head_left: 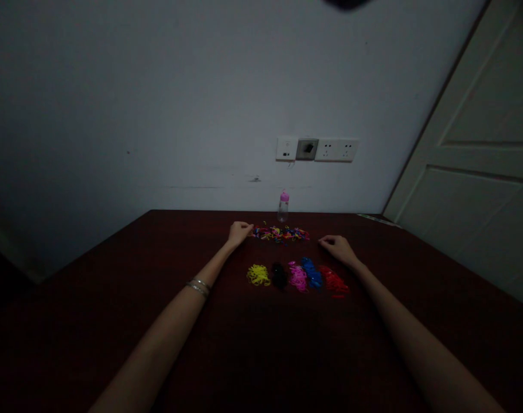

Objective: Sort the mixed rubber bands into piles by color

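My left hand [239, 232] is at the left end of a long heap of mixed-colour small rubber bands [283, 233], fingertips pinched together at its edge. Whatever lies between those fingertips is too small to make out. To the right of the heap, apart from it, my right hand [336, 246] rests low over the table with thumb and fingers closed together; its contents, if any, cannot be seen. Nearer to me is a row of single-colour piles: yellow bands [258, 275], black bands [279, 276], pink bands [298, 277], blue bands [312, 273] and red bands [334, 281].
A clear bottle with a pink cap [283, 207] stands behind the heap, close to the wall [201, 115]. The dark reddish table [218, 355] reaches back to it. Sockets and switches [336, 149] are on the wall; a panelled door [480, 132] is at the right.
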The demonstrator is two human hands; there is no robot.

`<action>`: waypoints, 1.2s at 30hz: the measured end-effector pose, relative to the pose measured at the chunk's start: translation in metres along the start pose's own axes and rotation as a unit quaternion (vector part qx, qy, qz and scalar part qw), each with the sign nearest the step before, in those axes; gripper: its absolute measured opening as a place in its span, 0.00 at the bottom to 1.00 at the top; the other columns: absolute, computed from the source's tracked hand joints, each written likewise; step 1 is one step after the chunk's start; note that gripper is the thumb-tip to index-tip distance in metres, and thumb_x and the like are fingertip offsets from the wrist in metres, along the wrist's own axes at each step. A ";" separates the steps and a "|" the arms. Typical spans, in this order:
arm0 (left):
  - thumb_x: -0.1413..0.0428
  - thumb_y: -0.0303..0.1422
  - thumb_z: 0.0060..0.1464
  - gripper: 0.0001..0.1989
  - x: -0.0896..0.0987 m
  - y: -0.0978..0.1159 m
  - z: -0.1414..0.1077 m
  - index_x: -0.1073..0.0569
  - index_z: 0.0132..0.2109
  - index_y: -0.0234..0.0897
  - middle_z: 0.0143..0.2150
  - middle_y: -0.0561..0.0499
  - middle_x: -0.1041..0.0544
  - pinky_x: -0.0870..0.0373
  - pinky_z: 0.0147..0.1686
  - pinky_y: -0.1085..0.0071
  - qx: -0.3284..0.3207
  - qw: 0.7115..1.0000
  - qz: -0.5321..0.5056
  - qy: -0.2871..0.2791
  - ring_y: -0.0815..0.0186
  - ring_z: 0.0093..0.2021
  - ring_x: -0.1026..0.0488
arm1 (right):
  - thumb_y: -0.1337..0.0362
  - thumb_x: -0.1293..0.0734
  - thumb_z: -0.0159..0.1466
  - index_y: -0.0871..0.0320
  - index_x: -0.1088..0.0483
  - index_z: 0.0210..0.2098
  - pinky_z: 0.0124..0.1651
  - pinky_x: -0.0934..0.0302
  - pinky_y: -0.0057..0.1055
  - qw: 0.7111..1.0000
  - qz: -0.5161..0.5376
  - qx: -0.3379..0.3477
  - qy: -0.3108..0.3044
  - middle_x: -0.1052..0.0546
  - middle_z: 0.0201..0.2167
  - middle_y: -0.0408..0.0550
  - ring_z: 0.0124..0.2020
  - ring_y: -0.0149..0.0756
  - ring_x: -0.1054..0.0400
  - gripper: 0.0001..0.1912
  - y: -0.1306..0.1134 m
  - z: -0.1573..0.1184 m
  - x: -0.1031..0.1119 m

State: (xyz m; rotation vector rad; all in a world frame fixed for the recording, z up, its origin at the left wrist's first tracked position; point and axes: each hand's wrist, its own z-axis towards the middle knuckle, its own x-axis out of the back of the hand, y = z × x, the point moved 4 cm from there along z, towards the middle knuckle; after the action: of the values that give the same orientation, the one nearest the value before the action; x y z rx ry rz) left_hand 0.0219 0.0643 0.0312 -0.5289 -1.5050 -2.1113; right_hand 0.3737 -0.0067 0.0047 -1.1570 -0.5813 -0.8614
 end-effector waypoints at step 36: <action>0.48 0.37 0.47 0.14 0.010 -0.021 -0.006 0.23 0.27 0.31 0.20 0.52 0.28 0.42 0.27 0.75 0.053 0.998 -0.004 0.031 0.68 0.26 0.33 | 0.66 0.40 0.60 0.58 0.27 0.42 0.54 0.47 0.38 0.977 -0.111 0.178 -0.038 0.26 0.45 0.52 0.48 0.40 0.35 0.14 -0.026 0.006 -0.022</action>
State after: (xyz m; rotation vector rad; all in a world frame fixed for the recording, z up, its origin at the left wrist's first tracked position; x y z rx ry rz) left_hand 0.0013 0.0631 0.0187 -0.4169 -1.5760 -2.0214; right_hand 0.3401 0.0016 0.0032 -0.8098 -0.9008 -0.8612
